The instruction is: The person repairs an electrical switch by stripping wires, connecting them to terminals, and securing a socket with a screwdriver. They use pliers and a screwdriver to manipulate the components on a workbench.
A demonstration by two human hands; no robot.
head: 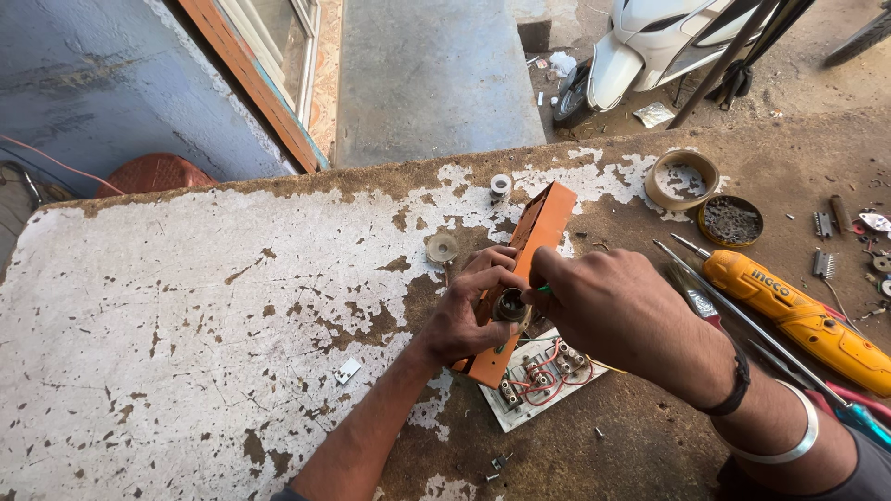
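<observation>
Pinching a small round metal part (pixel 510 304), the left hand (pixel 469 315) has its grip closed around it against the orange box (pixel 529 269). The right hand (pixel 608 311) meets it there, grip closed on a thin green-tipped tool (pixel 542 290). Below lies a wired white plate (pixel 538 378); beyond, a round tin (pixel 730 221) holds dark screws on the flaking tabletop (pixel 186 325).

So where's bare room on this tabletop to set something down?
Free: the wide white-painted stretch left of the left hand, only a small metal clip on it. Crowded: right side, around the yellow screwdriver, tape roll and scattered parts.
</observation>
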